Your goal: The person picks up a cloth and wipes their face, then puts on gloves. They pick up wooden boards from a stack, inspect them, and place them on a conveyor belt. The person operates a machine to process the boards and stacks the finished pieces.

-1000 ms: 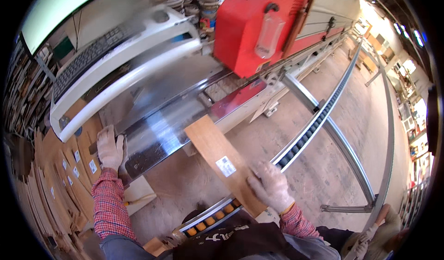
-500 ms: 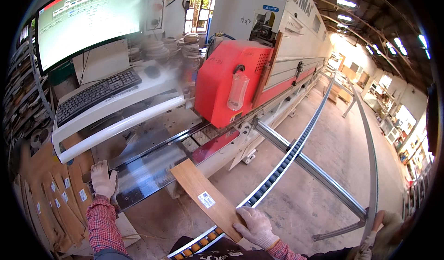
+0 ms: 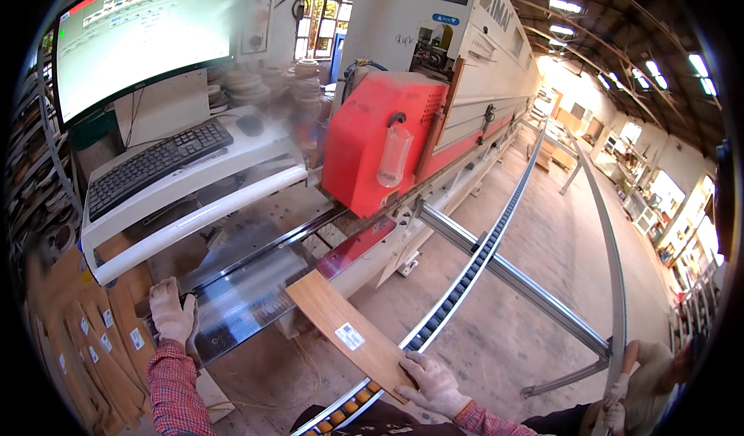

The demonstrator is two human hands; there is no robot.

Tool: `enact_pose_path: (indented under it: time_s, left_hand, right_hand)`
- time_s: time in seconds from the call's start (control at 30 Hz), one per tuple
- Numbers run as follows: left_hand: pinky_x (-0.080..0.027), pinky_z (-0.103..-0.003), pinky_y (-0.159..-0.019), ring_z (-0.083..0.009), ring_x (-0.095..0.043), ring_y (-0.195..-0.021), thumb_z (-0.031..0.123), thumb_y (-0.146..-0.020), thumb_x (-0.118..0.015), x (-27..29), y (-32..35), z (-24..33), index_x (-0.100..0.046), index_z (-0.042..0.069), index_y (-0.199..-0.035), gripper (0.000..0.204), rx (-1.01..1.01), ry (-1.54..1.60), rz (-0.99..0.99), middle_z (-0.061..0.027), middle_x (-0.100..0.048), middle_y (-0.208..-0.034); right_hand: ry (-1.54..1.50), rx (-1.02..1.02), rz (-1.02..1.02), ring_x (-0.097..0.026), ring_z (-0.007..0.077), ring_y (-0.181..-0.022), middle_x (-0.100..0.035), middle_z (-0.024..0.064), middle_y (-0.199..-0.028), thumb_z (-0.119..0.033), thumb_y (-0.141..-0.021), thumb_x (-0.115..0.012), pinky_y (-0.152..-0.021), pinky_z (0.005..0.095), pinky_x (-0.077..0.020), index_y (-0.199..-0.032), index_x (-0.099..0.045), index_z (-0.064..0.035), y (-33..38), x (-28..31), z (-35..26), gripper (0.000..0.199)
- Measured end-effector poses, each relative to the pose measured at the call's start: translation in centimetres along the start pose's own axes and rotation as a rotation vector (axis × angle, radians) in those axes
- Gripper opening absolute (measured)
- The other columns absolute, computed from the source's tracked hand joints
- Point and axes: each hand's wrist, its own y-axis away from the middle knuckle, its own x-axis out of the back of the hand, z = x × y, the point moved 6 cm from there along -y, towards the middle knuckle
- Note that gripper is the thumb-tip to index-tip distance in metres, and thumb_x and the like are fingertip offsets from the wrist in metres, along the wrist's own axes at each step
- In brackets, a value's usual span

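My right hand (image 3: 434,384), in a pale work glove, holds the near end of a flat brown wooden board (image 3: 329,312) with a white label on it, thumb and fingers around its edge. The board's far end lies over the front edge of the shiny metal infeed table (image 3: 249,296), and its near part crosses the roller rail (image 3: 446,300). At the left end of that table my left hand (image 3: 172,312), gloved too, rests with thumb apart from the fingers and nothing visible in it. A red machine cover (image 3: 364,141) stands beyond the table.
Labelled wooden boards (image 3: 101,358) lie at lower left. Above them are a keyboard (image 3: 159,168) on a white shelf and a monitor (image 3: 143,41). A metal crossbar (image 3: 535,292) joins the roller rail to a frame. Another person (image 3: 651,386) is at the lower right.
My view has shifted slightly. The board and both hands keep about the same places. The other person at lower right now shows more fully, with both hands near the frame.
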Motion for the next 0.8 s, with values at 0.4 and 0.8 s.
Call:
enact_pose_path:
  time_s: [0.4, 0.8]
  left_hand:
    - [-0.036, -0.054, -0.118, -0.0406, -0.055, -0.126, 0.032, -0.09, -0.072, -0.9, 0.3, -0.3, -0.056, -0.001, -0.137, 0.059, -0.068, -0.052, 0.064, -0.023, -0.061, -0.129]
    - [-0.053, -0.05, -0.1, -0.0417, -0.067, -0.109, 0.026, -0.091, -0.075, 22.2, -0.6, 26.5, -0.071, 0.002, -0.112, 0.031, -0.777, 0.553, 0.078, -0.02, -0.07, -0.118]
  right_hand:
    - [0.038, 0.072, 0.127, -0.058, 0.0436, -0.129, -0.058, 0.0231, -0.145, -0.048, -0.092, -0.076, -0.108, 0.054, -0.048, -0.139, -0.062, -0.0039, 0.1, -0.7, -0.8, 0.066]
    - [0.1, 0.079, 0.203, -0.061, 0.0402, -0.12, -0.062, 0.0215, -0.136, -0.033, -0.091, -0.078, -0.1, 0.0526, -0.0517, -0.133, -0.065, -0.0029, -0.4, -0.8, -0.5, 0.053]
